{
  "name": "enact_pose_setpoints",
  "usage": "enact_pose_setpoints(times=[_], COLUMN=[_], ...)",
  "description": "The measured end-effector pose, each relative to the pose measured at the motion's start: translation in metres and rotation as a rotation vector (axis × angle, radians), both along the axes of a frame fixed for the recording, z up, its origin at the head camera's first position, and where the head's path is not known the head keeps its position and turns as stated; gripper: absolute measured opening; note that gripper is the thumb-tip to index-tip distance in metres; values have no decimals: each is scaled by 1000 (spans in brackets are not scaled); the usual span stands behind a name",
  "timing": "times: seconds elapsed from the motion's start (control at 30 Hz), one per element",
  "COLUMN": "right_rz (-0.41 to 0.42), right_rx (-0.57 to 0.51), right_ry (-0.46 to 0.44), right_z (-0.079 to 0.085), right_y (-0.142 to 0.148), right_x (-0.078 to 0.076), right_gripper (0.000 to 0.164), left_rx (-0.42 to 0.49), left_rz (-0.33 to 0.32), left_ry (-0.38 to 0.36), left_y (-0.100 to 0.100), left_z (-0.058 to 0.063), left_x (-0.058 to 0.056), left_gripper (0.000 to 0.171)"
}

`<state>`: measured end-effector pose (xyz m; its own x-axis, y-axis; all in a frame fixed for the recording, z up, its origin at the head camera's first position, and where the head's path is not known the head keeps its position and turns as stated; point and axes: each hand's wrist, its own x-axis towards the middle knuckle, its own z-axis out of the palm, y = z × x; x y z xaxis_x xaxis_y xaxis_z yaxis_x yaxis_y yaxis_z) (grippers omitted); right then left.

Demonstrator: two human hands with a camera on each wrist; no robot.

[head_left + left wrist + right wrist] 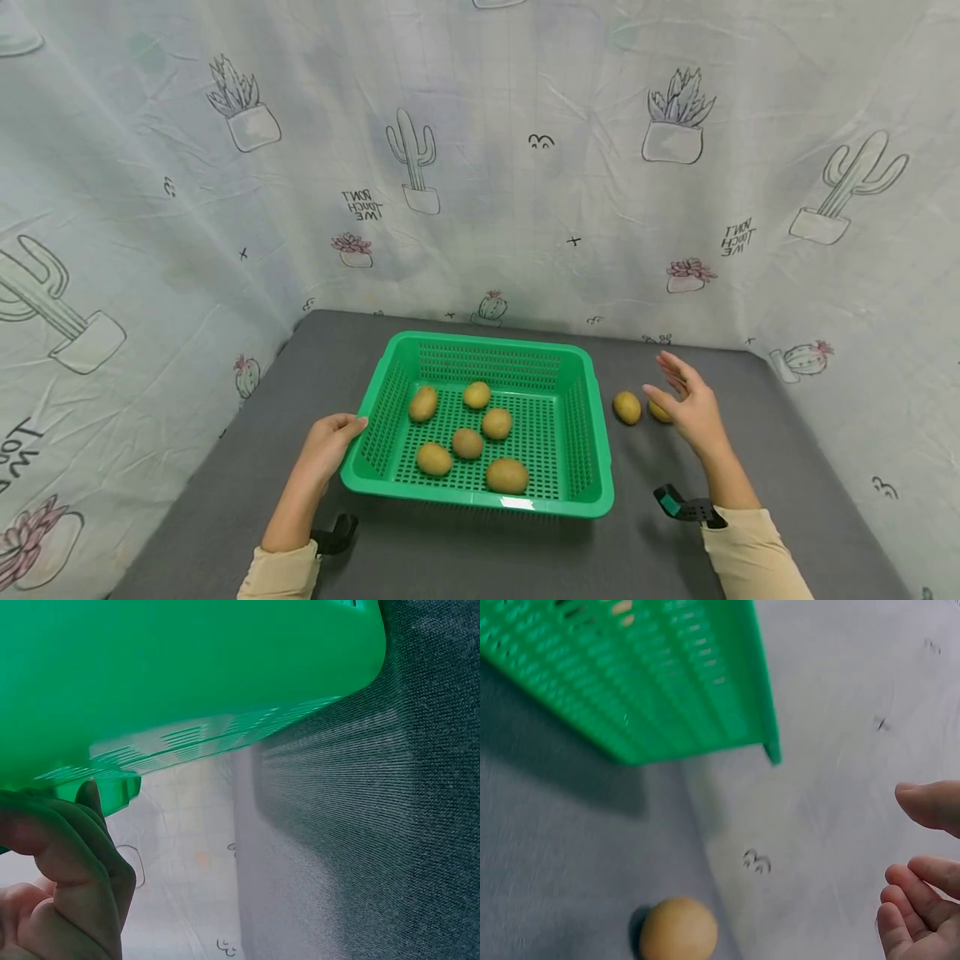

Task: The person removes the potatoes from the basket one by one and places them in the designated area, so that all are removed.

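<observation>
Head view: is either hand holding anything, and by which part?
The left hand holds the green basket by the rim on its left side. The right hand holds nothing.

Tabletop [427, 558]: dark grey, surface of woven-textured cloth. Standing on it near the middle, one green perforated basket [420, 491], its shadow falling on the cloth. Lying to the basket's right, one potato [627, 407], fully visible; just beside it, a second potato [661, 414], partly covered in the head view.
</observation>
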<state>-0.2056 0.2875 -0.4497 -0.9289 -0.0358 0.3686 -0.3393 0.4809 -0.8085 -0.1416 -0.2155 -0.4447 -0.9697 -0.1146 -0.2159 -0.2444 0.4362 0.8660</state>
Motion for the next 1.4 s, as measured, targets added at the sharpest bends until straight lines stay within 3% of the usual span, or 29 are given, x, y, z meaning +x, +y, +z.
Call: enact_pose_setpoints(times=[0.17,0.4,0.87,1.4], right_rz=[62,113,201,288], right_rx=[-37,-52,-126,-121], right_ry=[72,112,116,15], right_z=[10,36,39,35], right_y=[-11,-35,-61,-91], right_x=[0,8,-10,-29], right_gripper=[62,60,54,54], left_rx=[-10,-26,-18,-11], left_rz=[3,17,14,2], left_ry=[8,12,10,5], left_y=[-1,-1,-2,-2], left_z=[0,1,1,-3], left_x=[0,-1,-1,-2], left_gripper=[46,44,45,46])
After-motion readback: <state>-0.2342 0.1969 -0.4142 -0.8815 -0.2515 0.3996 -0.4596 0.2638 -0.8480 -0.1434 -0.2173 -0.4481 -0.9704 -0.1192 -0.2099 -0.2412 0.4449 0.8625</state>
